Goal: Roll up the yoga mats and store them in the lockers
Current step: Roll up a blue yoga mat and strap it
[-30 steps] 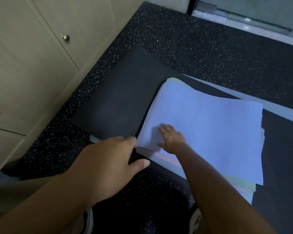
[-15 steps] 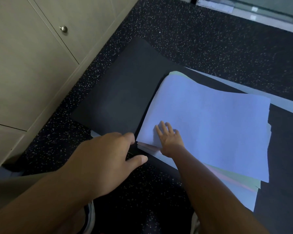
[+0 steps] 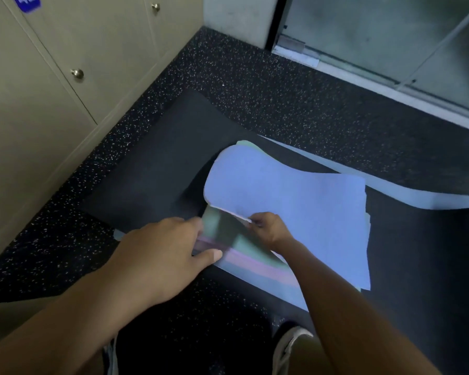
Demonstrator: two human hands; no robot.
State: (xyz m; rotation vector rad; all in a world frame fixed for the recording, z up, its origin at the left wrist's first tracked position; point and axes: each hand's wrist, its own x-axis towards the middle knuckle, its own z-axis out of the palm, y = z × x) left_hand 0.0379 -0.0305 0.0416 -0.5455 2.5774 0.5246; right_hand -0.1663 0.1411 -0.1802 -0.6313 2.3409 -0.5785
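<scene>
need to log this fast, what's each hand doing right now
Left hand: open, fingers resting on the near edge of the mat stack.
Right hand: pinching the lifted edge of the top blue mat.

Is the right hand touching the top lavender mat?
Touching. In the head view the right hand pinches the near edge of the top lavender mat and holds it raised off the green mat beneath; no gap shows between fingers and edge.

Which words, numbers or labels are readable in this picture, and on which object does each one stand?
"42", white digits, cut off at the frame's top edge and blurred, so read with some doubt: on the blue label on a locker door.
No other text is visible; the mats, floor and glass door show none.
</scene>
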